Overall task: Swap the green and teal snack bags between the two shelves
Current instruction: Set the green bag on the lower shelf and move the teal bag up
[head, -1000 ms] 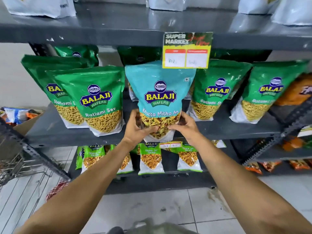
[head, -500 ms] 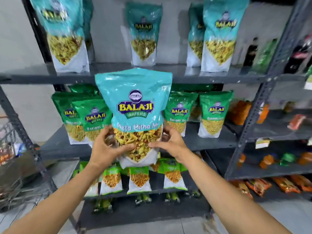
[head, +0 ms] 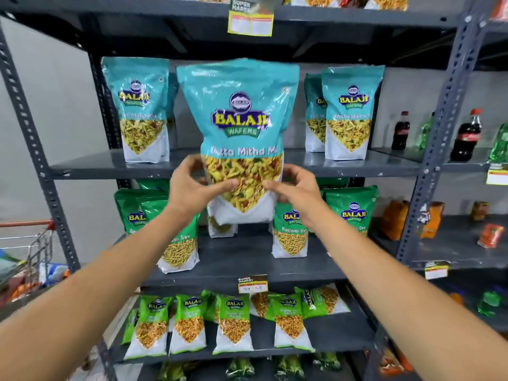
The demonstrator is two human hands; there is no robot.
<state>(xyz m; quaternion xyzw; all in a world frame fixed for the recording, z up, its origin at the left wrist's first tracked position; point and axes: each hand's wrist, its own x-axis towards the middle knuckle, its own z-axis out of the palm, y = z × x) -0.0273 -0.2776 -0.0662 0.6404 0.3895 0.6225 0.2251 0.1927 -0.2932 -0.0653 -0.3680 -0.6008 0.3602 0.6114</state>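
Observation:
I hold a large teal snack bag [head: 242, 127] upright in front of the shelves. My left hand [head: 192, 188] grips its lower left side and my right hand [head: 295, 189] its lower right side. The bag's top is level with the upper shelf [head: 110, 167], where other teal bags stand at the left [head: 143, 111] and right [head: 350, 111]. Green snack bags stand on the middle shelf [head: 233, 264] below, at the left [head: 178, 243] and right [head: 353, 213]. Another teal bag's bottom [head: 221, 229] shows behind the held one.
Small light-green packets [head: 233, 323] fill the lower shelf. Cola bottles [head: 467, 136] and orange packs [head: 395, 220] sit on the neighbouring rack at the right. A grey upright post [head: 434, 149] divides the racks. A shopping cart [head: 30, 243] stands at the left.
The teal bag has been lifted from the middle shelf of green bags up to the height of the upper shelf, both hands still on it. My view has tilted upward.

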